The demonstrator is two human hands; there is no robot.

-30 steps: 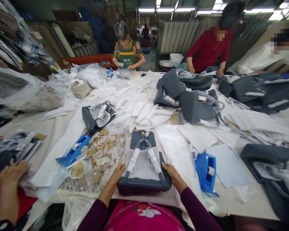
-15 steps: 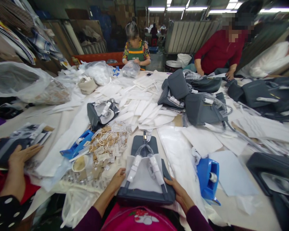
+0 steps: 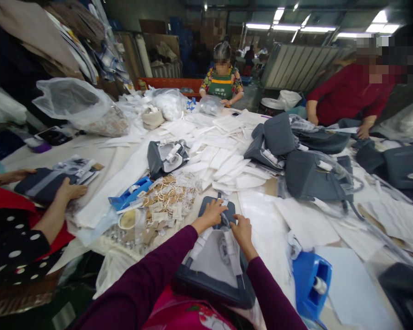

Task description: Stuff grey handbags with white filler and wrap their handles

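Observation:
A dark grey-blue handbag lies in front of me with its flap end away from me. Its straps are wrapped in white, with clear plastic around the fittings, over a pale grey panel. My left hand lies across the flap, its fingers bent down by the clear plastic near the metal clasp. At the flap's right edge, my right hand has its fingers curled in onto the bag. Both hands are closed on the bag's upper part; the fingertips are partly hidden.
Left of the bag lie a heap of corded tags and a blue tape dispenser. Another blue tape dispenser stands right. White sheets and more handbags lie beyond. A co-worker's hands handle a bag at left.
Both my hands have moved from the bag's lower sides up to its flap, my left crossing rightward. My view has shifted left, so the table appears further right.

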